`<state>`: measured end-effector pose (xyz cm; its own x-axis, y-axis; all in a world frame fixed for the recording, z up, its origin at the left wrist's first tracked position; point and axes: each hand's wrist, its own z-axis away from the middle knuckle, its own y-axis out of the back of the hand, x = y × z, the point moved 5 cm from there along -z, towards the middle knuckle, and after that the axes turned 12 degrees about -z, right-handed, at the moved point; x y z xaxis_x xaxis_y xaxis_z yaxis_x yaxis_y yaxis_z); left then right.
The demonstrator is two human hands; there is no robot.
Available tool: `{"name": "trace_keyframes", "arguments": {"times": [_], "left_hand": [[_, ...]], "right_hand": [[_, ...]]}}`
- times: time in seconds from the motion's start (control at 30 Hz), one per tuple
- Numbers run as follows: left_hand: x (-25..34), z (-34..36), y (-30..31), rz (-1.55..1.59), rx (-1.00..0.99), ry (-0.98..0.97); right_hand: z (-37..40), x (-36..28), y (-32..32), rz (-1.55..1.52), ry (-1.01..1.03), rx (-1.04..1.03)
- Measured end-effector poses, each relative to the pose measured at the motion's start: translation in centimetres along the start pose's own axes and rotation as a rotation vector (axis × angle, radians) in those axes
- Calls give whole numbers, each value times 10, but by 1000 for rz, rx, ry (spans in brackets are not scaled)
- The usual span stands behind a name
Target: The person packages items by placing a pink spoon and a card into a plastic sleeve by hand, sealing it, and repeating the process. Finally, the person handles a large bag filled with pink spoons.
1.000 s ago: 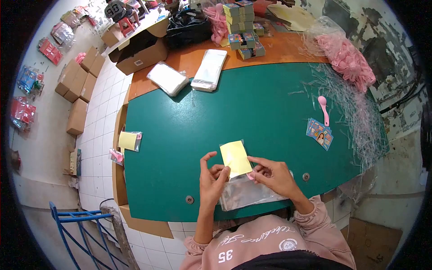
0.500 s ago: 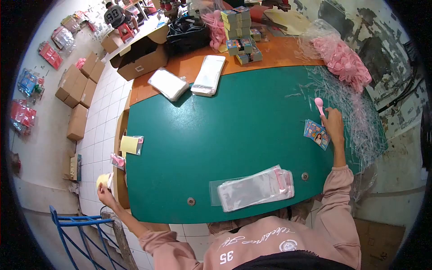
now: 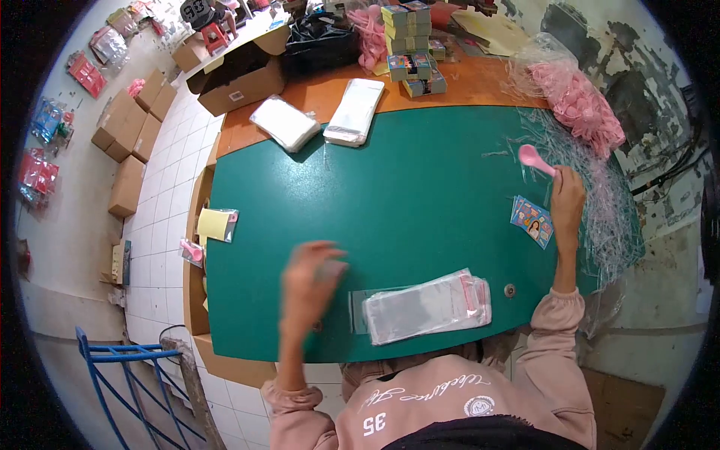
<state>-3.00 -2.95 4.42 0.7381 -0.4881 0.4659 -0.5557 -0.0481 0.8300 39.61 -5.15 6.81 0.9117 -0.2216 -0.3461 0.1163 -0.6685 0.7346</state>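
Note:
A pink spoon (image 3: 534, 159) is held by its handle in my right hand (image 3: 568, 196), its bowl pointing up and left above the right side of the green table (image 3: 420, 202). Just below and left of that hand lies a small fan of printed picture cards (image 3: 534, 223). My left hand (image 3: 306, 289) is smeared by motion over the table's front left; its fingers are too blurred to read. To the right of it lies a stack of clear plastic bags (image 3: 420, 307) near the front edge.
At the left edge lie a bagged yellow card (image 3: 217, 224) and a bagged pink spoon (image 3: 192, 252), over an open carton (image 3: 196, 300). Packs of white sleeves (image 3: 355, 112), card bundles (image 3: 409, 67) and a bag of pink spoons (image 3: 581, 105) stand behind. Plastic strands (image 3: 600, 202) cover the right edge.
My left hand has left the carton side, where it held a yellow-and-white packet, and swung right over the table. My right hand has raised the spoon, away from the cards.

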Motion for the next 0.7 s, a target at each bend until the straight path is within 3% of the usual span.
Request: {"name": "trace_keyframes", "arguments": {"times": [0.03, 0.07, 0.13, 0.2, 0.33, 0.47, 0.53, 0.57, 0.7], "left_hand": [[34, -2, -25, 110, -125, -44], [55, 0, -49, 132, -230, -98], [79, -3, -66, 99, -270, -178], [83, -6, -84, 28, -511, -220], [76, -15, -83, 275, -528, -93], [67, -17, -78, 432, -512, -34], [57, -13, -88, 939, -555, 169], [58, -15, -89, 1036, -556, 182], [66, -18, -79, 1043, -602, 293]], "right_hand": [[4, -15, 9, -229, 49, 14], [8, -31, 18, -224, 54, 12], [23, -48, 27, -554, -191, -121], [37, -53, 32, -700, -223, -167], [60, -65, 29, -1100, -290, -247], [76, -76, 30, -1093, -273, -244], [81, -81, 29, -1100, -264, -232], [82, -84, 28, -1101, -263, -231], [86, -92, 23, -1180, -267, -227]]}}
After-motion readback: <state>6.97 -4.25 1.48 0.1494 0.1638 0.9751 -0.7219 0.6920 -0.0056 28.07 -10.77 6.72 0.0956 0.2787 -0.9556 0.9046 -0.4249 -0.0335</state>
